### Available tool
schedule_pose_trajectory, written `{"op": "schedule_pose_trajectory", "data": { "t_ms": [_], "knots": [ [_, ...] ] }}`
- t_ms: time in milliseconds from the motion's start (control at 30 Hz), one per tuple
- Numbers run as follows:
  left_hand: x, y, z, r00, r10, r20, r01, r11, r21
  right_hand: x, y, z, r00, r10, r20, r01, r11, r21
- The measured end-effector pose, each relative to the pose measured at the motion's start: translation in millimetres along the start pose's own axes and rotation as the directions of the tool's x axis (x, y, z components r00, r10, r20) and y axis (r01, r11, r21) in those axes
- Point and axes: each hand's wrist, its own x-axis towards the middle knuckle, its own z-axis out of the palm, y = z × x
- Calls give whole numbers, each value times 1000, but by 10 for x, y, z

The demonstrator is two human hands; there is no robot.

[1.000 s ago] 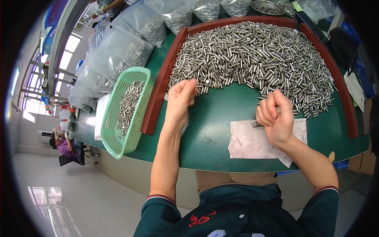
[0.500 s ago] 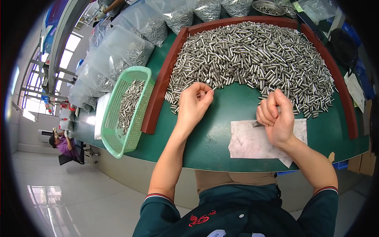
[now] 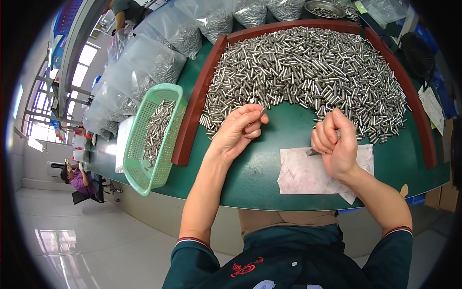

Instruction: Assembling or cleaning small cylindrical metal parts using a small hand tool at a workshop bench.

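Note:
A wide heap of small shiny metal pins (image 3: 308,67) covers the far part of the green table (image 3: 255,178). At the heap's near edge, my left hand (image 3: 239,129) pinches one metal pin (image 3: 263,111) between thumb and forefinger, its other fingers curled in. My right hand (image 3: 336,142) is closed in a fist above a smudged white cloth (image 3: 301,176). A dark grey piece (image 3: 312,152) sticks out below its curled fingers, too little of it showing to name. What else the fist holds is hidden.
Dark red rails (image 3: 197,101) border the heap. On the left stands a light green perforated basket (image 3: 136,166) with pins in it. Clear bags of pins (image 3: 163,60) line the table's far left. A metal bowl (image 3: 325,9) and a black fan (image 3: 417,55) are at the far right.
My left hand has turned over and shifted slightly toward me, so the pin at its fingertips now shows. My right hand has barely moved. A person at the far left has leaned in.

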Motion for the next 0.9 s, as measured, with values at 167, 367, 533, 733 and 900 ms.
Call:
{"op": "schedule_pose_trajectory", "data": {
  "t_ms": [167,367,533,733,900],
  "knots": [
    [-17,-1,-6,1000,-17,14,18,1000,-16,-6,8,8,1000,-2,5,2,1000,-6],
    [-67,-47,102,1000,-2,-9,4,985,174,-30,4,3,1000,7,-3,-7,1000,-2],
    [-150,-147,401,998,-70,-1,59,833,550,-10,2,12,1000,9,11,-9,1000,16],
    [-262,-382,598,984,77,159,-176,487,855,-6,-10,18,1000,0,18,-1,1000,14],
    [-301,-384,603,950,197,241,-281,206,937,-22,-43,20,1000,-14,28,14,1000,9]
  ]
}}
